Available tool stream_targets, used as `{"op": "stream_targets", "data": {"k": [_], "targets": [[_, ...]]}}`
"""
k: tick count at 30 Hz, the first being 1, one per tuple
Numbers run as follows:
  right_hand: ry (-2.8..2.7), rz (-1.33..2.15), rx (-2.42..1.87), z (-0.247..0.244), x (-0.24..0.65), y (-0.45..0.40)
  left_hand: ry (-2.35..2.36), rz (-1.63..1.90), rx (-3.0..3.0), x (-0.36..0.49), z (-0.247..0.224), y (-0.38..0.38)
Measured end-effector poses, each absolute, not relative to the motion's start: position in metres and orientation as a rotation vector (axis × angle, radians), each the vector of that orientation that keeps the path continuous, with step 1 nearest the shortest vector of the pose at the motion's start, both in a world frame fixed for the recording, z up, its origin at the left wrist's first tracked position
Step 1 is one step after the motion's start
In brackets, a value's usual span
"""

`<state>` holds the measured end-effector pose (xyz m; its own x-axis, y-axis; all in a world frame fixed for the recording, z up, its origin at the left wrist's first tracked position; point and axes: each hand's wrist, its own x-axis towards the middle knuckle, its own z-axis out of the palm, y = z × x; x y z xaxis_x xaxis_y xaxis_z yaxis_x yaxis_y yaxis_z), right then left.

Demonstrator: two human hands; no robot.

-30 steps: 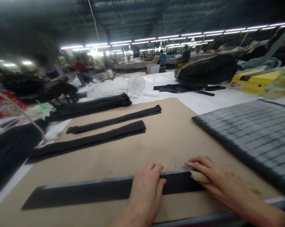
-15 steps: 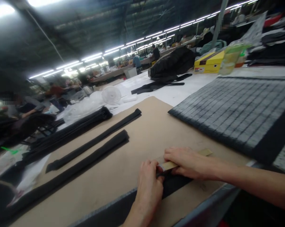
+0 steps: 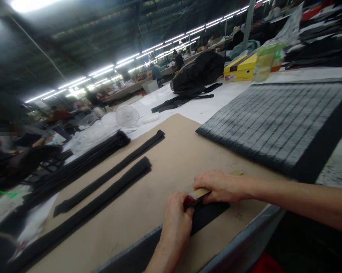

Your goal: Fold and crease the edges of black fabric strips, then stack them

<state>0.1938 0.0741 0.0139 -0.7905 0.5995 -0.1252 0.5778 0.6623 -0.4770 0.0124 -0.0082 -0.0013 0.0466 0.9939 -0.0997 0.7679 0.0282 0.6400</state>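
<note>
A black fabric strip (image 3: 207,218) lies along the near side of the brown board, running under both hands. My left hand (image 3: 176,220) is closed on its edge, with thumb and fingers pinched together. Just to the right, my right hand (image 3: 219,185) grips a flat yellowish strip (image 3: 200,193), which sticks out on both sides of the fingers. Its left end meets my left fingertips, beside a small reddish patch. The fabric directly beneath the fingers is partly hidden.
Two folded black strips (image 3: 102,206) lie on the brown board (image 3: 171,151), with a stack of black strips (image 3: 82,163) beyond. A grey striped panel (image 3: 253,125) covers the right side. Farther back are a yellow box (image 3: 240,70), a green cup (image 3: 264,64) and a dark fabric heap (image 3: 199,72).
The whole view has shifted slightly, so the surroundings sit farther left. Both hands keep nearly the same pose, with the yellowish strip still in the right one.
</note>
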Motion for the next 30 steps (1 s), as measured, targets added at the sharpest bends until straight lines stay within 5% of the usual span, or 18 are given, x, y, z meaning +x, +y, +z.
{"op": "stream_targets", "data": {"k": [10,30], "targets": [[-2.467,0.870,-1.597,0.015,0.228,0.035,1.721,0.665,1.898,0.016,-0.008,-0.023],[-2.352,0.721,-1.832,-0.002,0.208,0.011,1.801,0.687,2.336,0.033,-0.046,-0.063]]}}
